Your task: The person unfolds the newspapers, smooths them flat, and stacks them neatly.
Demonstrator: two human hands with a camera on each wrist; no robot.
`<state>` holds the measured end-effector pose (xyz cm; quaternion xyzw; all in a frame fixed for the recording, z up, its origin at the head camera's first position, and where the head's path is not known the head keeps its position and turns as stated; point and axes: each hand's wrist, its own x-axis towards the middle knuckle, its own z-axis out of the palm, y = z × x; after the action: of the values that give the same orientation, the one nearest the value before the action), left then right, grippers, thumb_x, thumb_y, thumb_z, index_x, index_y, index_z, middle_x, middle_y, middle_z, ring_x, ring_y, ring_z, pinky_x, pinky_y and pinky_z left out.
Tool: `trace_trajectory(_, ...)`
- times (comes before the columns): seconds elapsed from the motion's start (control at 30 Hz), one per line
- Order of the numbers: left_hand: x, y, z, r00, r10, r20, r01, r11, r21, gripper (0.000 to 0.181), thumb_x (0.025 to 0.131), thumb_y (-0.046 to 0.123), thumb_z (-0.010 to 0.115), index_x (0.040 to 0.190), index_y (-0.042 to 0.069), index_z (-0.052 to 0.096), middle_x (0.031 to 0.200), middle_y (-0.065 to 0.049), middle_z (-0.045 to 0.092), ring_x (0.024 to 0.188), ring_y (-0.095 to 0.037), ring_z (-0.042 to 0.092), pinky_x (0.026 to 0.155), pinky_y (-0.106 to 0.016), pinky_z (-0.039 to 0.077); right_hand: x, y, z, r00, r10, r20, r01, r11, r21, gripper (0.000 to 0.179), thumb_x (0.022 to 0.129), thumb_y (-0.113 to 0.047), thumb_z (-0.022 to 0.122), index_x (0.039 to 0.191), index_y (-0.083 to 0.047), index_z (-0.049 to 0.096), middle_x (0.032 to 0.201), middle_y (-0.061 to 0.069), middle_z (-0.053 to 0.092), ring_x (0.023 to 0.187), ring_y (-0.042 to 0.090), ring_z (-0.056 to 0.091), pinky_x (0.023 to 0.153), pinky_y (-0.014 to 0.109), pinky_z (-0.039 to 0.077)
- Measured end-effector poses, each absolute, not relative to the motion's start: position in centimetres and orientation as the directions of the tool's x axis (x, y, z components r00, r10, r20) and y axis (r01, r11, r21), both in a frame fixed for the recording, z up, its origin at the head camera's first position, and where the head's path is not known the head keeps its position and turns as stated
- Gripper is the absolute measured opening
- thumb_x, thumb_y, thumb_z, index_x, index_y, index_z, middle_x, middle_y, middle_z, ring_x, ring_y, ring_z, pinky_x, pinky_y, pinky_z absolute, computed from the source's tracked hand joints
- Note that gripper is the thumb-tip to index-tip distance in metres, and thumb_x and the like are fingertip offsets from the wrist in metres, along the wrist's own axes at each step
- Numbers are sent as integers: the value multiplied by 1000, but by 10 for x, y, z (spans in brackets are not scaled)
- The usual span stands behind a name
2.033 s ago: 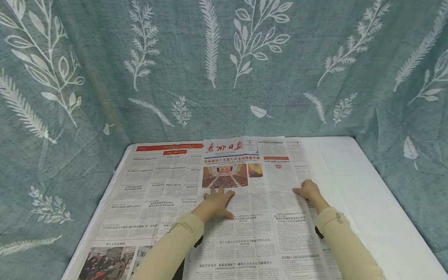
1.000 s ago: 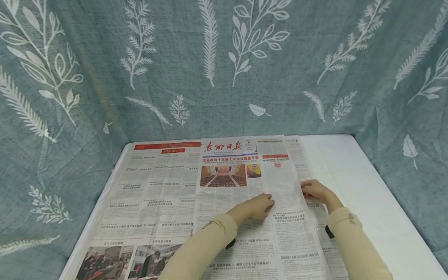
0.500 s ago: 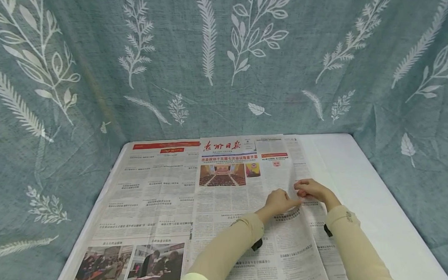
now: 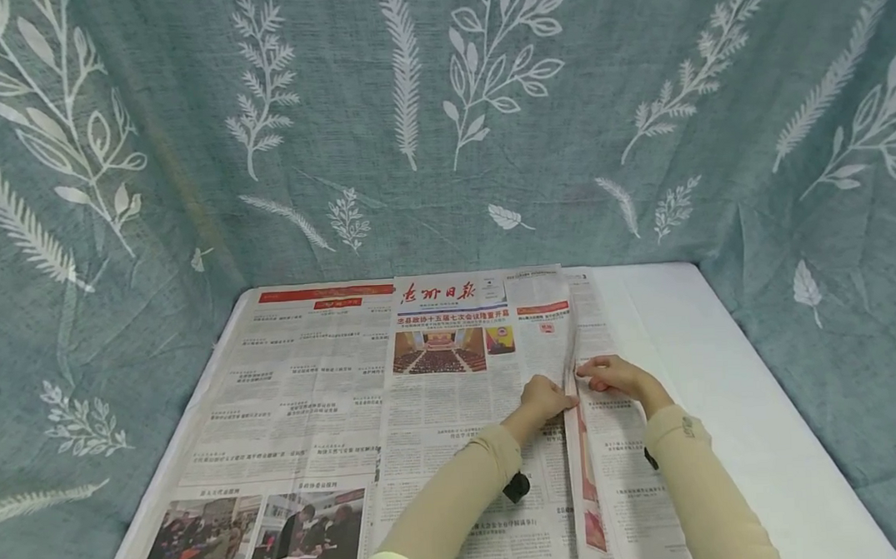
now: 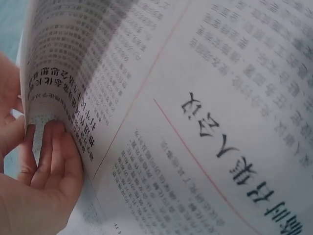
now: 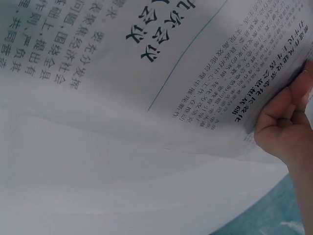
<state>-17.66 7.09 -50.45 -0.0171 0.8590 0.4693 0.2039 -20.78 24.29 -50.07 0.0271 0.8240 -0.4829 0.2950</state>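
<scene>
A newspaper with a red masthead lies over other sheets, and a strip along its right side stands folded up. At that raised edge my left hand pinches the paper between thumb and fingers. Just to the right, my right hand holds the same edge with curled fingers; its fingertips are partly hidden. The left wrist view shows the sheet curving up beside the left hand. In the right wrist view, the right hand is at the sheet's far right.
Another newspaper sheet with photos lies to the left, and a printed sheet shows under the right side. The white table extends to the right. A teal leaf-patterned cloth hangs behind and at both sides.
My left hand has moved right from the middle of the page to its right edge and grasped it. The right edge has lifted and folded leftward, showing a red-printed strip.
</scene>
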Motion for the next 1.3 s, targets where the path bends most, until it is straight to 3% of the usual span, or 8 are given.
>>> trace_trajectory(0.13, -175, 69, -509, -896, 126, -425, -335, 436, 835, 26, 74, 16, 81, 59, 2, 64, 51, 1, 54, 45, -9, 53, 48, -20, 49, -207, 241, -499, -825, -223, -520, 307, 596, -742, 45, 99, -33, 46, 118, 7, 52, 90, 6, 57, 83, 13, 52, 79, 29, 47)
trace_trajectory(0.23, -174, 68, -511, -882, 118, -457, -389, 369, 844, 23, 72, 14, 82, 61, 2, 65, 53, 2, 54, 49, -9, 57, 54, -23, 54, -207, 236, -498, -825, -216, -521, 294, 623, -725, 52, 98, -37, 44, 123, 8, 51, 84, 5, 52, 80, 14, 49, 78, 29, 46)
trace_trajectory(0.37, -174, 66, -511, -884, 120, -451, -378, 384, 842, 26, 73, 16, 82, 58, 4, 64, 53, 1, 57, 50, -10, 60, 55, -22, 55, -206, 229, -497, -828, -208, -520, 275, 659, -700, 52, 97, -39, 45, 118, 8, 51, 80, 5, 47, 78, 16, 45, 73, 27, 41)
trace_trajectory(0.53, -171, 65, -510, -885, 137, -444, -352, 426, 833, 33, 74, 21, 81, 53, 7, 60, 49, 3, 53, 49, -10, 60, 53, -21, 52, -204, 227, -499, -825, -192, -531, 260, 706, -658, 50, 95, -43, 47, 111, 5, 49, 102, 15, 51, 93, 23, 48, 81, 33, 43)
trace_trajectory(0.77, -170, 64, -511, -880, 150, -450, -352, 427, 833, 41, 76, 23, 79, 47, 14, 50, 52, 5, 51, 49, -6, 54, 52, -17, 48, -203, 226, -500, -820, -241, -519, 262, 648, -715, 64, 97, -38, 46, 139, 8, 33, 135, 30, 43, 116, 40, 52, 99, 48, 45)
trace_trajectory(1.03, -168, 65, -510, -892, 155, -424, -324, 434, 841, 48, 80, 21, 76, 46, 16, 43, 46, 7, 42, 44, -6, 45, 46, -16, 39, -199, 232, -499, -832, -302, -466, 232, 574, -786, 45, 100, -13, 37, 131, 19, 35, 118, 33, 55, 97, 30, 64, 85, 40, 53)
trace_trajectory(1.3, -166, 67, -511, -917, 116, -381, -300, 428, 853, 46, 85, 15, 70, 54, 16, 37, 50, 5, 36, 46, -8, 35, 44, -18, 32, -204, 229, -506, -839, -218, -498, 296, 584, -756, 41, 100, -10, 37, 127, 20, 40, 110, 29, 59, 92, 27, 65, 84, 39, 54)
